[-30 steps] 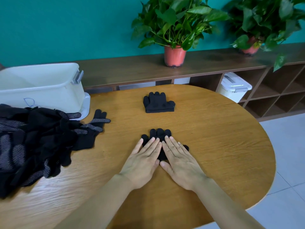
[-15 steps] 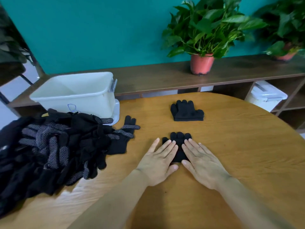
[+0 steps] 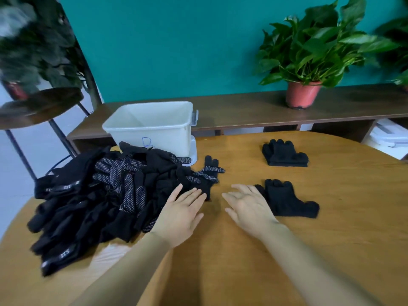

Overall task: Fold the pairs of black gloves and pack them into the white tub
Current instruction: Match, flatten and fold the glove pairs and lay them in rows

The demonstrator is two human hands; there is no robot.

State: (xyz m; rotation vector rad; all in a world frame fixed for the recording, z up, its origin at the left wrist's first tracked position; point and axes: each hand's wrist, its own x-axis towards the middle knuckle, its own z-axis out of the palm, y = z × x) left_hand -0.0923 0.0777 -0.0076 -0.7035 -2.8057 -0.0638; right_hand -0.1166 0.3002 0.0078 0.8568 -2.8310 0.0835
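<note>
Down over the wooden table [image 3: 331, 239], both hands are spread flat with straight fingers and hold nothing. The left hand [image 3: 181, 215] touches the near edge of the loose heap of black gloves [image 3: 106, 195] with its fingertips. The right hand [image 3: 249, 206] lies just against the left side of a folded pair [image 3: 287, 199]. A second folded pair [image 3: 284, 154] sits farther back. The white tub [image 3: 152, 127] stands open-topped behind the heap, at the table's far edge.
</note>
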